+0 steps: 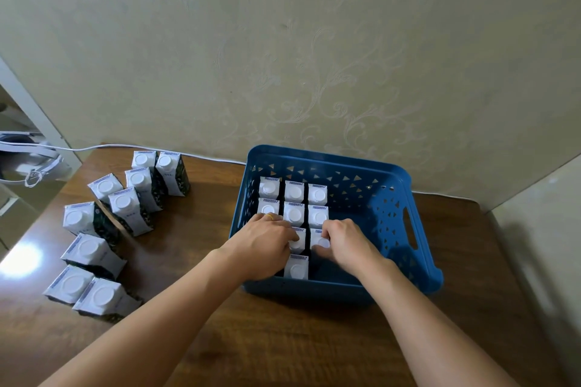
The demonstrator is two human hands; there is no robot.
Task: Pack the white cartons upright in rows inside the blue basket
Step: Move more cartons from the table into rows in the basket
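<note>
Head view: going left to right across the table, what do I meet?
Loose cartons on the table → left hand inside the blue basket → packed cartons → right hand pinching a carton → empty right side of the basket → bare wooden table.

Soft dim light, window glare on table (22, 256), wide-angle edge bending

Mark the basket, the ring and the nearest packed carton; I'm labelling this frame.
basket (327, 287): head view, near wall.
ring (269, 216): head view, yellow band on left-hand finger.
nearest packed carton (296, 268): head view, white cap.
</note>
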